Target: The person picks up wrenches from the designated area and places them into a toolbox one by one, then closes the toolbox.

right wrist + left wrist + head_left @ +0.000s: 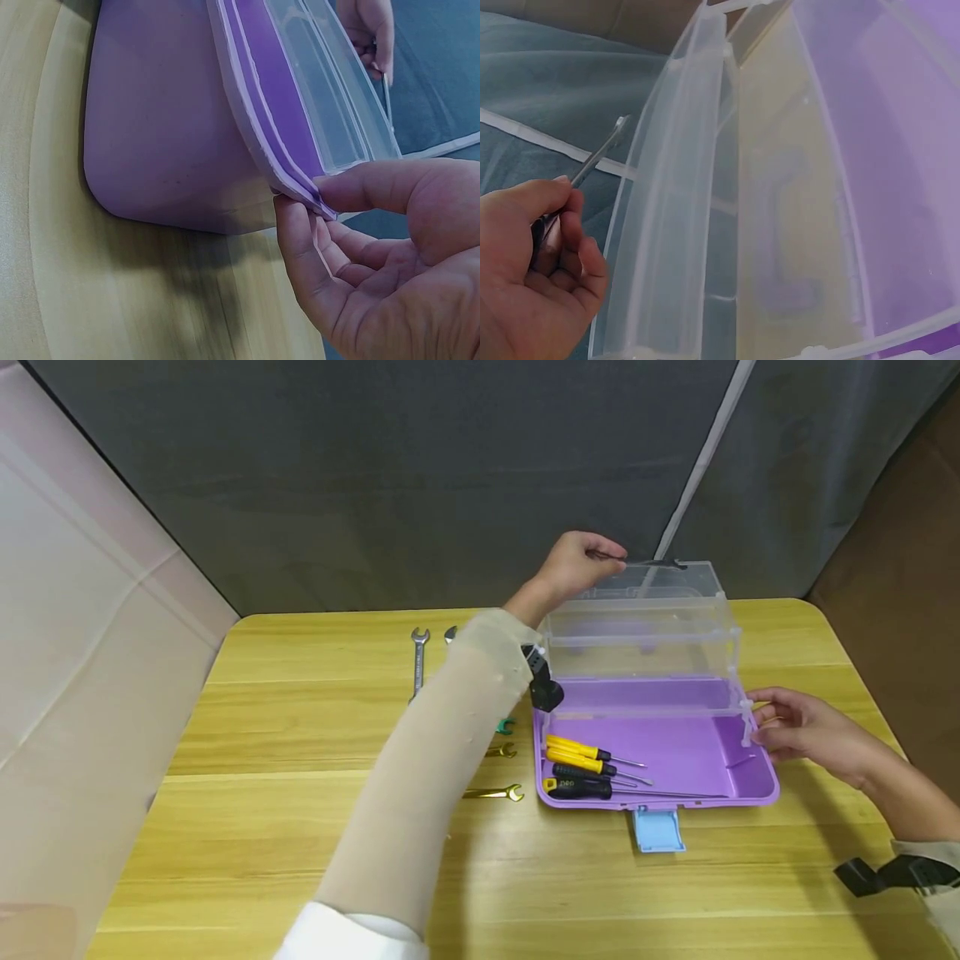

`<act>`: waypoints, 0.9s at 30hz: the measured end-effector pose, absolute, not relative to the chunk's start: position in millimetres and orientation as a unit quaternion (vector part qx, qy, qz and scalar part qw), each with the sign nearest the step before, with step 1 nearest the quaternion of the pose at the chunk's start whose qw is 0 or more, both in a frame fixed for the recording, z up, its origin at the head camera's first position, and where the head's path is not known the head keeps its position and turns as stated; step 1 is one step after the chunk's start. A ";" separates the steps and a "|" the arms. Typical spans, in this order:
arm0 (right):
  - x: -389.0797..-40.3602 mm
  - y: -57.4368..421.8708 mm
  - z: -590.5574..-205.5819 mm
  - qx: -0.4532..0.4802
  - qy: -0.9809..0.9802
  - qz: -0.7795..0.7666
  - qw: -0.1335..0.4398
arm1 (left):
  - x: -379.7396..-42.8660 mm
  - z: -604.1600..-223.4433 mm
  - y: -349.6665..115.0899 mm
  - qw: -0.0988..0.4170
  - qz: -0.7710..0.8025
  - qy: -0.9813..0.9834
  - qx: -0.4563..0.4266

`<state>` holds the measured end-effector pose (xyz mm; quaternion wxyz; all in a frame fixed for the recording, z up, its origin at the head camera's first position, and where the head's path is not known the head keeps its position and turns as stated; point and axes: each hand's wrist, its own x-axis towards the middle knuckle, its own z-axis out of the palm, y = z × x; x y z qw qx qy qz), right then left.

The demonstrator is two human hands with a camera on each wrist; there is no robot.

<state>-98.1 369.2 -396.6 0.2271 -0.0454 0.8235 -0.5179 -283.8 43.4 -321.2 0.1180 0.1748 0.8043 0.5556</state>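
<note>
On table (300,710), purple toolbox (675,752) holds four screwdrivers (585,768).

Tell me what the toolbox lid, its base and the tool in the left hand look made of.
Lid: clear, glossy plastic; the curtain shows through it. Base: opaque purple plastic, smooth matte. Tool held by the left hand: likely steel, grey and shiny.

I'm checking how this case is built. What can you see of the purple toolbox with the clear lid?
The purple plastic toolbox with the clear lid sits open on the wooden table, its transparent lid standing upright at the back. A light blue latch hangs at the front. Yellow- and black-handled screwdrivers lie inside, at its left. The right hand pinches the right rim; the left hand, holding a metal tool, is at the lid's top.
</note>
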 end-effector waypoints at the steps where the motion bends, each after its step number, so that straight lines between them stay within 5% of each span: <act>1: -98.0 369.3 -396.1 -0.045 0.825 -0.517 0.226 | -283.4 -321.5 44.4 0.119 0.551 0.807 0.174; 10: -97.3 369.8 -395.7 -0.045 0.827 -0.512 0.227 | -280.1 -325.6 50.2 0.125 0.554 0.805 0.169; 27: -97.6 370.5 -397.2 -0.042 0.825 -0.517 0.226 | -281.0 -321.3 34.2 0.255 0.625 0.729 0.117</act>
